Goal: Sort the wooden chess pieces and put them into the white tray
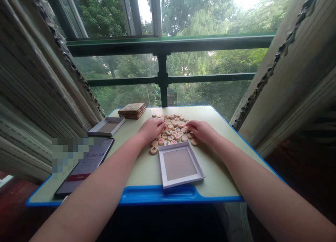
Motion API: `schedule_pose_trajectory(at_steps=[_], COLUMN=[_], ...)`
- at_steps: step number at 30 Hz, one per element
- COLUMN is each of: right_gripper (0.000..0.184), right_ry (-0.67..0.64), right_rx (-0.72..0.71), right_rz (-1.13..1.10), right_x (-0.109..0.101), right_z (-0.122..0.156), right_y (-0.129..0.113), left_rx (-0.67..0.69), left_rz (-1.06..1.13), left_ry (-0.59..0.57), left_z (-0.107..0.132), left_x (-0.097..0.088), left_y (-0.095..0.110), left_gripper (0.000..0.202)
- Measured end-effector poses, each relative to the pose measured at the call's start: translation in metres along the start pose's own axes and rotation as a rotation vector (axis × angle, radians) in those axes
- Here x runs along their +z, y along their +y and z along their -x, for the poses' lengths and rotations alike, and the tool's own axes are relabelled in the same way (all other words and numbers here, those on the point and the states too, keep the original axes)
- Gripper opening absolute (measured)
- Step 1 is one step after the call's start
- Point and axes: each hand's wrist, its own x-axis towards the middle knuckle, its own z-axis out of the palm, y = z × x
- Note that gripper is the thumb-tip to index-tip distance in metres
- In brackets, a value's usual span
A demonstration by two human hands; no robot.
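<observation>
Several round wooden chess discs [172, 130] with red and black characters lie in a loose heap in the middle of a pale table [223, 172]. My left hand [151, 130] rests palm down on the heap's left side, fingers curved over the discs. My right hand [201, 131] lies palm down on the heap's right side, fingers pointing left onto the discs. Neither hand clearly lifts a disc. A shallow white box tray [180, 164] sits just in front of the heap, nearer to me.
A second shallow tray [107, 126] lies at the left. A folded wooden board [132, 110] sits at the back left. A phone [85, 165] showing a timer lies at the front left. Blue edging [157, 194] rims the table; a window is behind.
</observation>
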Motion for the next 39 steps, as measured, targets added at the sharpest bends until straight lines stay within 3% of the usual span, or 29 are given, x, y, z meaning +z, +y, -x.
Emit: schedule_pose_trajectory(at_steps=[7,16,20,22,26,31,36,39], right_gripper=[0.032,0.034,0.031,0.027,0.022,0.02,0.016,0.016], right_ry=[0.021,0.065,0.111,0.122,0.013,0.019,0.048,0.004], right_rx=[0.016,0.098,0.137,0.054,-0.102,-0.021,0.021,0.044], right_rz=[0.092,0.186,0.141,0.076,0.069,0.063,0.062,0.035], right_x=[0.007,0.005,0.004,0.005,0.006,0.005,0.004,0.002], right_z=[-0.006,-0.004,-0.002,0.0,0.002,0.003,0.002,0.003], right_y=[0.005,0.011,0.01,0.007,0.0,0.002,0.002,0.001], left_rx=[0.058,0.037,-0.029,-0.078,-0.097,-0.142,-0.251,-0.273], left_rz=[-0.024,0.023,0.033,0.067,0.17,0.219,0.305,0.338], left_ry=[0.012,-0.07,-0.053,-0.054,-0.103,-0.115,-0.255,-0.231], left_z=[-0.003,0.0,0.002,0.002,0.005,0.005,0.008,0.008], left_x=[0.011,0.003,0.003,0.002,-0.001,-0.004,-0.011,-0.01], left_y=[-0.004,0.002,0.0,-0.003,-0.009,-0.009,-0.001,0.001], left_gripper=[0.031,0.03,0.039,0.041,0.045,0.04,0.036,0.039])
